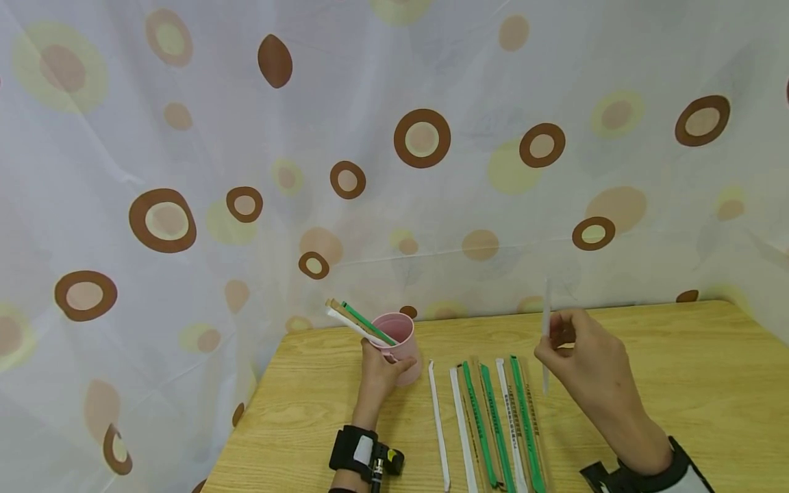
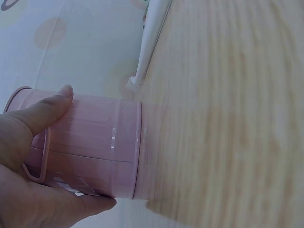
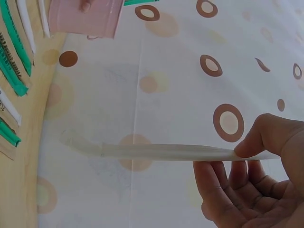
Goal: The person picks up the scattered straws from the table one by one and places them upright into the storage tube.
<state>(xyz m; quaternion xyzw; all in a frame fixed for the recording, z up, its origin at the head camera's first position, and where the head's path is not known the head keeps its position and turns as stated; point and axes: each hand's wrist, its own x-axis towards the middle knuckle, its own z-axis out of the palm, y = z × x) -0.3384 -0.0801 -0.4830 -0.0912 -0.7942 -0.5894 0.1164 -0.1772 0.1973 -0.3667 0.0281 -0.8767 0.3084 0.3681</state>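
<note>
My left hand [image 1: 377,378] holds the pink metal cup [image 1: 409,350], thumb on one side and fingers on the other. Its wire handle [image 2: 43,164] shows beside the palm in the left wrist view. White, brown and green wrapped straws [image 1: 360,322] lean out over the cup's left rim. My right hand [image 1: 594,376] pinches a whitish wrapped straw [image 3: 156,152] between thumb and fingers. That straw stands upright in the head view, raised above the table to the right of the row of wrapped straws [image 1: 491,418].
The row on the wooden table [image 1: 690,383] has several white, green and brown paper-wrapped straws side by side. One white straw [image 1: 439,424] lies slightly apart, nearest the cup. A patterned curtain [image 1: 370,103] hangs behind the table's back edge.
</note>
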